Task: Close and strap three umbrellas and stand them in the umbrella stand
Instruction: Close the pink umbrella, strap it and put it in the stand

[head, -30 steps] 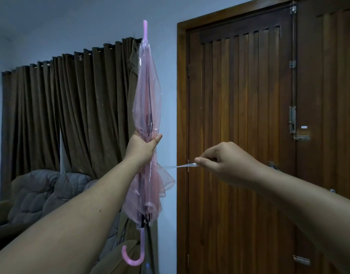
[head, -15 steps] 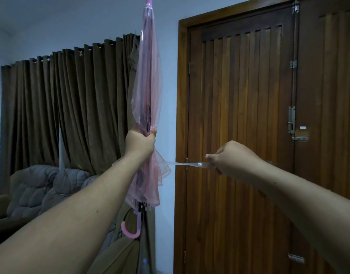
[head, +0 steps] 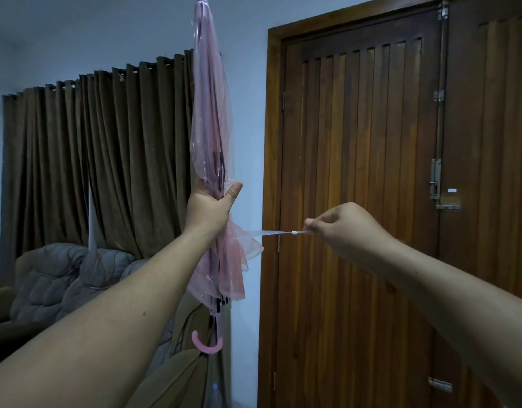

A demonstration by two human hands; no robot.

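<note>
A closed, transparent pink umbrella (head: 212,122) is held upright in front of me, tip up past the frame's top, its pink hooked handle (head: 207,344) hanging at the bottom. My left hand (head: 209,209) grips the folded canopy around its middle, thumb sticking out to the right. My right hand (head: 340,228) pinches the end of the clear strap (head: 271,233), which has a small white snap, and holds it stretched out level to the right of the canopy. The lower canopy folds hang loose below my left hand. No umbrella stand is in view.
A tall wooden door (head: 371,201) with metal bolts fills the right side. Dark brown curtains (head: 100,160) hang at left over a sofa with a grey quilted blanket (head: 65,278). A bottle cap (head: 214,387) shows low in the corner.
The umbrella has risen, so its tip now leaves the top of the frame. My right hand drew the strap farther right. My left thumb has come off the canopy.
</note>
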